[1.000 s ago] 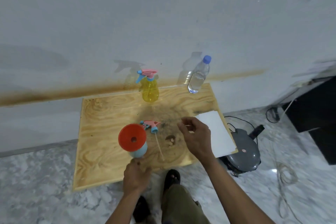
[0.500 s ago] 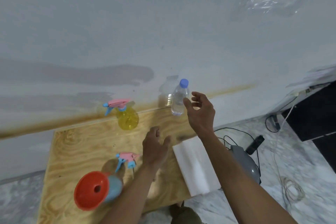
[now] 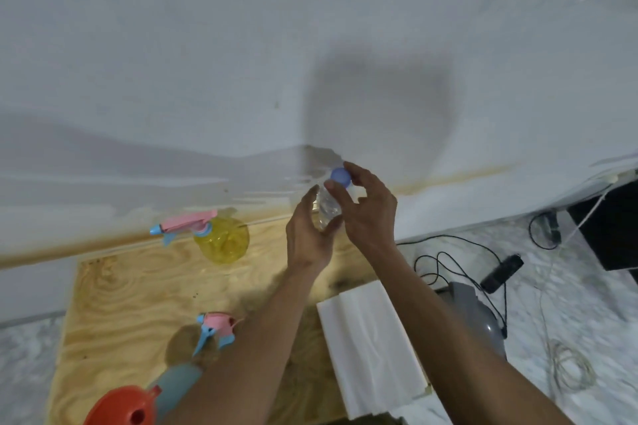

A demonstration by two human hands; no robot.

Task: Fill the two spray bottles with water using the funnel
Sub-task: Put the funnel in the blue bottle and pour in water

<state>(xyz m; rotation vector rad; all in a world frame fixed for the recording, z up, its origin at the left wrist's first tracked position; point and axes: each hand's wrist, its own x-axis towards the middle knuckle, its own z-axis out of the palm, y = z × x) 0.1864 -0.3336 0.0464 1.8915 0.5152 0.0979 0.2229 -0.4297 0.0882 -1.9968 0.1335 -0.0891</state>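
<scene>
Water bottle, clear with a blue cap, stands at the far edge of the plywood bench, close to the wall. The left hand wraps its grip round the bottle's body, probably to hold it steady, while the right hand has thumb and fingertips narrowed on the cap, a hold that suits unscrewing it; whether the cap is loose cannot be told.

The orange funnel sits in the neck of the blue spray bottle at the near left corner, so that bottle looks ready to take water. Its pink and blue trigger head lies loose on the bench just beyond it. The yellow spray bottle stands at the far edge, left of the water bottle, with its trigger head on, so it seems the later one to fill.

A folded white cloth or paper lies at the bench's right edge, perhaps for spills.
</scene>
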